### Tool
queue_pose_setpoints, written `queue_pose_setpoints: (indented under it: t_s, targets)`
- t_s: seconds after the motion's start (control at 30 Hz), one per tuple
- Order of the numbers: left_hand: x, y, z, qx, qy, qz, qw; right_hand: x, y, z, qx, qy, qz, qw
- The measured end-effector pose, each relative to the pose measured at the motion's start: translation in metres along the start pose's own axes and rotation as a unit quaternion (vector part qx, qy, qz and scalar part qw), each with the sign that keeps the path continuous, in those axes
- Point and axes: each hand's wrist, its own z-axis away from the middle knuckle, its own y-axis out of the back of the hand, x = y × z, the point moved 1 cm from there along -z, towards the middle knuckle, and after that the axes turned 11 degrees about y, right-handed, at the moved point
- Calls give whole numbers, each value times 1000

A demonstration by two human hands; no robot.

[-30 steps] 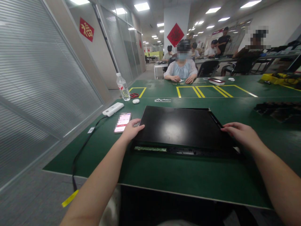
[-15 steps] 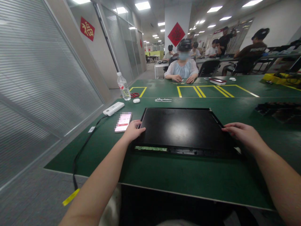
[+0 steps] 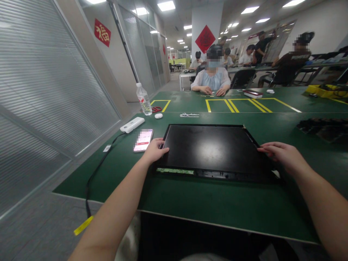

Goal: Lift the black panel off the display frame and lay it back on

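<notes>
A black flat display panel (image 3: 209,145) lies in front of me, its glossy face up and catching a light reflection. Along its near edge runs a green circuit board strip (image 3: 175,171). My left hand (image 3: 156,150) grips the panel's left edge, thumb on top and fingers at the side. At the right edge, my right hand (image 3: 282,154) pinches the frame between thumb and fingers. A small pale tab (image 3: 275,174) sticks out at the near right corner.
Left of the panel are a phone (image 3: 143,140), a white power bank (image 3: 132,125) with a black strap, an earbud case (image 3: 158,116) and a water bottle (image 3: 144,99). Thin silver strips (image 3: 189,115) lie beyond. Dark parts (image 3: 322,128) sit at right. A person (image 3: 213,76) sits opposite.
Both hands keep their hold on the display panel, which stays in place. The whole view has shifted very slightly.
</notes>
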Motion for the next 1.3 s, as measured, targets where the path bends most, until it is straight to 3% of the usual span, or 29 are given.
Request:
queue_pose_setpoints:
  t_s: [0.97, 1.3]
  targets:
    - [-3, 0, -1, 3, -34, -53, 998, 1, 1, -2, -3, 7, 20, 1000]
    - [0, -2, 4, 17, -65, -62, 996, 2, 2, -2, -8, 36, 86, 996]
